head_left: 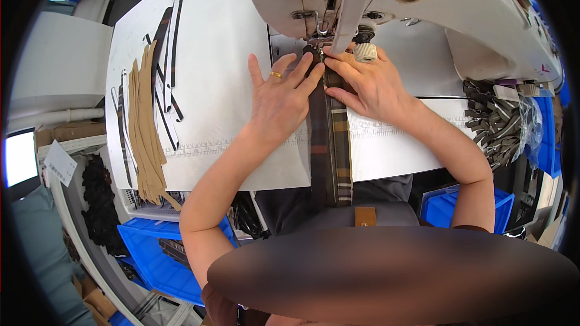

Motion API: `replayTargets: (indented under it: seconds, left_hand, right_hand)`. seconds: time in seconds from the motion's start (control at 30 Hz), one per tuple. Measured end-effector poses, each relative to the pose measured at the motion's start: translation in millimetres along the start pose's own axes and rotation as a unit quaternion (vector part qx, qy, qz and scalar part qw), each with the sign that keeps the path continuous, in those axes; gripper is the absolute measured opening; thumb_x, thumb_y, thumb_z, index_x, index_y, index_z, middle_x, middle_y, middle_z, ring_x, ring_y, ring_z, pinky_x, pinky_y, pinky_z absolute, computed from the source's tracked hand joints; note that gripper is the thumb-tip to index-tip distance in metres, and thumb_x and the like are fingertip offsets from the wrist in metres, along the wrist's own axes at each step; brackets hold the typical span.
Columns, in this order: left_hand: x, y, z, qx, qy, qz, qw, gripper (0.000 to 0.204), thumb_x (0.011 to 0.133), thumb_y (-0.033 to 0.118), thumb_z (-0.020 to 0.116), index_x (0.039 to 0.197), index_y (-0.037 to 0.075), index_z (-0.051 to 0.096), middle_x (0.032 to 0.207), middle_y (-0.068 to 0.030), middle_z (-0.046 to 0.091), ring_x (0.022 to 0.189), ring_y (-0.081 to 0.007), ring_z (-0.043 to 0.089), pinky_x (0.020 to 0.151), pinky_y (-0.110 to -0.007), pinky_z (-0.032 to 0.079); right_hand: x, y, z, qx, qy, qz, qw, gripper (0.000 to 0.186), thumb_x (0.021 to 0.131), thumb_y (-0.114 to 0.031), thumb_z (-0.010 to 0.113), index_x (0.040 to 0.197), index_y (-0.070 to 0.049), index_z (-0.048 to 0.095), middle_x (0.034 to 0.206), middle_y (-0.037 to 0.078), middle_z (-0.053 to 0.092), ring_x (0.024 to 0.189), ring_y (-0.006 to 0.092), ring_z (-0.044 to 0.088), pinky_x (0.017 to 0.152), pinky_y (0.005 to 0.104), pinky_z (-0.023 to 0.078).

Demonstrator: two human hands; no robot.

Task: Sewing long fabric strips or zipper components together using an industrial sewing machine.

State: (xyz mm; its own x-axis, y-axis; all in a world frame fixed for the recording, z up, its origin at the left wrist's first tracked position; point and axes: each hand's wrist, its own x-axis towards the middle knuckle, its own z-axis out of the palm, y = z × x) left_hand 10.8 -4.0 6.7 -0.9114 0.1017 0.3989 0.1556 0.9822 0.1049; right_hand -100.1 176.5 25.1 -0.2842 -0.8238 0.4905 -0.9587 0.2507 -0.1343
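Observation:
A long dark brown strip with a plaid edge (342,157) runs from under the sewing machine's presser foot (322,42) down over the table's front edge toward my lap. A raised seam or zipper line goes along it; I cannot make out which. My left hand (281,99), with a ring on one finger, lies spread with its fingertips on the strip's left side, just before the foot. On the other side my right hand (368,81) presses its fingertips beside the foot and keeps its thumb at the strip's plaid edge. The needle point is hidden.
Tan strips (145,121) and narrow black-and-white strips (172,54) lie on the table's left. A bundle of dark cut pieces (495,124) sits at the right edge. Blue bins (163,259) stand below the table. The machine head (302,0) overhangs my hands.

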Motion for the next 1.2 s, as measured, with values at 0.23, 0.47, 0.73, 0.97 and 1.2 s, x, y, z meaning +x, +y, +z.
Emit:
replayTargets:
  seconds: [0.23,0.47,0.73,0.97,1.2]
  left_hand:
    - [0.9,-1.4,0.7,-0.024,0.008,-0.005,1.0,0.053,0.075,0.001,0.064,0.124,0.022,0.065,0.129,0.003,0.062,0.114,-0.0197,0.054,0.106,-0.069,0.015]
    - [6.6,-9.4,4.4,-0.02,0.022,0.009,1.0,0.05,0.075,0.003,0.064,0.121,0.019,0.065,0.127,0.0007,0.062,0.11,-0.0223,0.056,0.105,-0.069,0.017]
    - [8.7,-10.3,6.2,-0.019,0.034,0.017,0.999,0.047,0.074,0.005,0.065,0.119,0.015,0.065,0.125,-0.0015,0.063,0.11,-0.0231,0.056,0.104,-0.07,0.02]
    - [6.4,-10.3,9.6,-0.01,0.073,0.028,0.997,0.04,0.074,0.006,0.066,0.113,0.013,0.068,0.12,0.0014,0.065,0.107,-0.0205,0.057,0.105,-0.069,0.019]
    - [7.8,-12.5,11.6,-0.019,0.087,0.031,0.996,0.034,0.075,0.007,0.067,0.108,0.012,0.07,0.116,0.0017,0.067,0.1,-0.018,0.06,0.107,-0.066,0.02]
  right_hand:
    - [-0.5,4.2,0.9,0.004,-0.025,-0.001,1.0,0.038,0.081,-0.034,0.071,0.103,-0.004,0.062,0.103,0.008,0.065,0.104,0.0286,0.057,0.088,0.039,0.042]
    - [2.2,8.1,0.5,0.001,-0.044,0.014,0.999,0.039,0.082,-0.033,0.069,0.108,-0.005,0.062,0.106,0.012,0.065,0.105,0.0299,0.057,0.089,0.0397,0.042]
    - [3.7,11.9,1.2,-0.012,-0.047,0.033,0.998,0.039,0.084,-0.034,0.068,0.11,-0.005,0.062,0.11,0.013,0.064,0.11,0.0323,0.056,0.091,0.0408,0.042]
    - [-1.5,18.4,3.6,-0.008,-0.025,0.04,0.999,0.036,0.083,-0.028,0.068,0.112,-0.007,0.062,0.11,0.012,0.063,0.112,0.0323,0.055,0.092,0.0407,0.043]
    - [4.0,13.8,0.8,-0.075,-0.004,-0.012,0.997,0.033,0.077,-0.015,0.068,0.109,-0.009,0.063,0.103,0.009,0.064,0.112,0.0305,0.057,0.093,0.0404,0.044]
